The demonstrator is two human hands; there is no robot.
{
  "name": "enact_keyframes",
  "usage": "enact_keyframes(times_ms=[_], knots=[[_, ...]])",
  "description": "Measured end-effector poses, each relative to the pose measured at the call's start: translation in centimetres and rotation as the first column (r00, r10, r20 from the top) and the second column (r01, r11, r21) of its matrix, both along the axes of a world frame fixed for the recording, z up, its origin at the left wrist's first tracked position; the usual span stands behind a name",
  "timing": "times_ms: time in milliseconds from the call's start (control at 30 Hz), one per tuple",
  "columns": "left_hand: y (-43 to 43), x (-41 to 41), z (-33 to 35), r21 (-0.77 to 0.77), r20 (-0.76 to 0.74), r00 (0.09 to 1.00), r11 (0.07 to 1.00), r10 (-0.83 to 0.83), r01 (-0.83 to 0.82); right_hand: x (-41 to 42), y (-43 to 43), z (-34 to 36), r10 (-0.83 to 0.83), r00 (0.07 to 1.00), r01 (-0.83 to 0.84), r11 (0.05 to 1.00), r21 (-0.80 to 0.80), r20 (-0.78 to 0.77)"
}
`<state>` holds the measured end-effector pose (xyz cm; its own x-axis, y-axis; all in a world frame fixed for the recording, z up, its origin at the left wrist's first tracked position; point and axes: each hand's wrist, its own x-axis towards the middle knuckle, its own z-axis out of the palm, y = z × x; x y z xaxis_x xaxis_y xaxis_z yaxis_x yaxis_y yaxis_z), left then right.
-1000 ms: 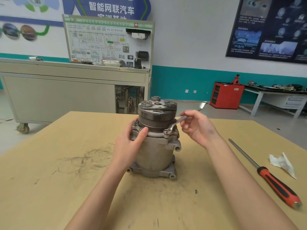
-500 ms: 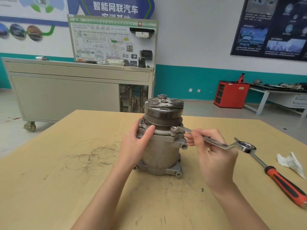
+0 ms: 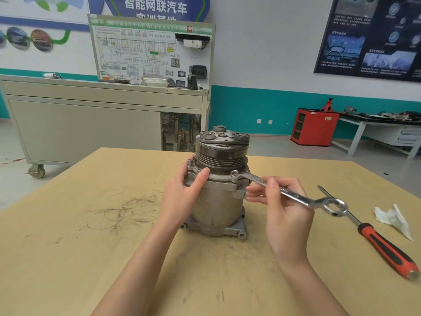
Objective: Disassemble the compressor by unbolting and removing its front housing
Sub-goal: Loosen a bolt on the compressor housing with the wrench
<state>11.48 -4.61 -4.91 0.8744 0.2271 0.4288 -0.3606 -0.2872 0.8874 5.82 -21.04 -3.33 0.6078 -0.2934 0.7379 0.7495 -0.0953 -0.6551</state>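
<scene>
A grey metal compressor (image 3: 218, 208) is stood upright on its lugged base at the middle of the table (image 3: 91, 247), gripped at its upper left side by the left hand (image 3: 182, 199). A dark grooved pulley (image 3: 222, 157) is carried on top. Beneath it the front housing (image 3: 216, 177) is seated on the body, with a bolt (image 3: 234, 173) seen in its right ear. A silver wrench (image 3: 296, 196), pinched by the right hand (image 3: 284, 213), is set with its open end at that ear and its ring end pointing right.

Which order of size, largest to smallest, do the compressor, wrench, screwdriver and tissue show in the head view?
1. compressor
2. screwdriver and wrench: similar length, and the screwdriver lies nearer the camera, so unranked
3. tissue
</scene>
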Motion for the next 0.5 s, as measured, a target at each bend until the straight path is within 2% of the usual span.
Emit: enact_keyframes(times_ms=[67,133,267,400,500], knots=[[0.1,0.0,0.0,-0.001,-0.003,1.000,1.000,-0.007,0.007,0.7,-0.1,0.3,0.072,0.993,-0.052,0.979,0.196,-0.097],[0.0,0.0,0.0,-0.003,-0.007,1.000,1.000,-0.012,0.012,2.1,-1.2,0.9,0.205,0.963,-0.140,0.936,0.323,-0.178],[0.0,0.0,0.0,-0.004,-0.004,1.000,1.000,-0.006,0.006,6.4,-4.0,3.0,0.517,0.798,-0.407,0.842,0.354,-0.310],[0.0,0.2,-0.1,-0.001,0.000,1.000,1.000,0.001,-0.001,9.8,-4.0,3.9,0.647,0.602,-0.520,0.762,0.385,-0.469],[0.1,0.2,-0.2,0.007,0.003,1.000,1.000,-0.005,0.005,9.8,-4.1,4.0,0.709,0.597,-0.531,0.700,0.478,-0.374]])
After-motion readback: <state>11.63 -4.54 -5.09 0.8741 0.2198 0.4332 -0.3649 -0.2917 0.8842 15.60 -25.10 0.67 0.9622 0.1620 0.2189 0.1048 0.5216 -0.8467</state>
